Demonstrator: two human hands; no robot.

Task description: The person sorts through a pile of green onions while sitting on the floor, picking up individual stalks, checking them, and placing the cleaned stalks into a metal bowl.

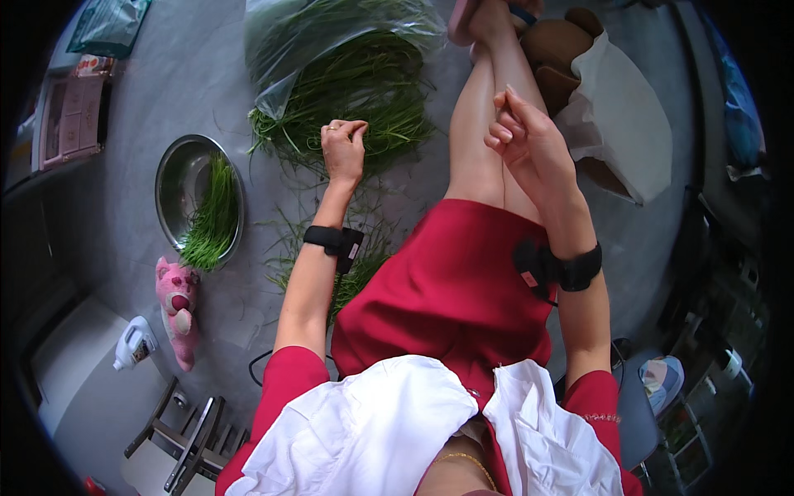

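Observation:
My left hand (345, 147) is over the near edge of a heap of long green stalks (366, 93), with thumb and index finger pinched together; whether something thin is between them I cannot tell. My right hand (527, 139) is raised above the crossed legs, its fingers curled and thumb against the index finger; no held thing can be made out. A clear plastic bag (298, 53) partly covers the heap. To the left, a steel bowl (162, 186) holds a bundle of green stalks (214, 214). Loose trimmings (366, 211) lie beside the red skirt.
A pink plush bear (180, 304) lies below the bowl, near a white jug (134, 342). At the right are a brown plush toy (555, 53) and a white bag (626, 124). Folding chairs (186, 443) stand lower left, a pink drawer box (74, 121) upper left.

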